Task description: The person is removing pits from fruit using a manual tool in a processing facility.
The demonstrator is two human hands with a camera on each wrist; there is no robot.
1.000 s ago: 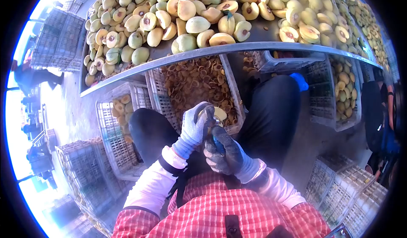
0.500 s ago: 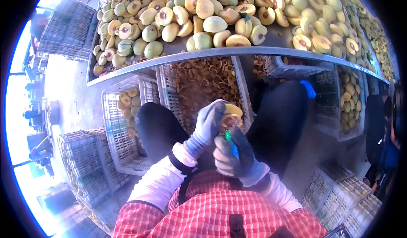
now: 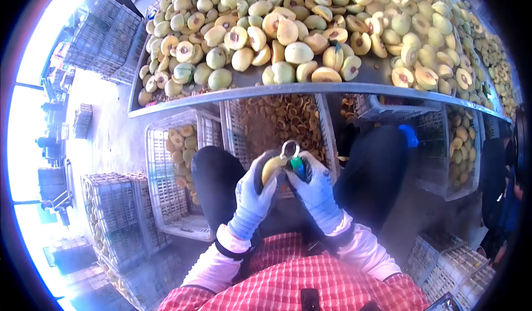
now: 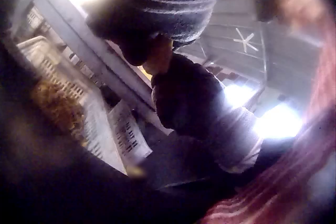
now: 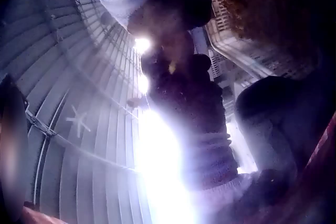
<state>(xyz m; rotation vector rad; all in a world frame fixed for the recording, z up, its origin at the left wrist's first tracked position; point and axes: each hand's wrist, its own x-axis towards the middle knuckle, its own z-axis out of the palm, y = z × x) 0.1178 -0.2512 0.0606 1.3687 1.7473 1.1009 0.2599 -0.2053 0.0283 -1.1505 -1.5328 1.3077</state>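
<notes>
Both hands wear pale gloves with dark grips, held close together over the lap. My left hand (image 3: pixel 254 192) grips a yellow fruit piece (image 3: pixel 272 168) between thumb and fingers. My right hand (image 3: pixel 315 188) holds a tool with a green and blue handle (image 3: pixel 296 165); its curved metal ring (image 3: pixel 290 144) stands up beside the fruit. In the left wrist view the hands nearly meet around a small, dim piece of fruit (image 4: pixel 159 58). The right wrist view is dark, and the tool cannot be made out there.
A metal-edged table (image 3: pixel 233 95) piled with halved fruit (image 3: pixel 299 52) spans the front. Below it stands a crate of brown scraps (image 3: pixel 280 117). Fruit crates stand at left (image 3: pixel 166 200) and right (image 3: pixel 443 183), with stacked crates (image 3: pixel 113 217) farther left.
The hands have turned so that the thumbs face each other. The fruit has shifted left, away from the tool, whose ring now shows clearly. The head view has shifted, so the table appears lower.
</notes>
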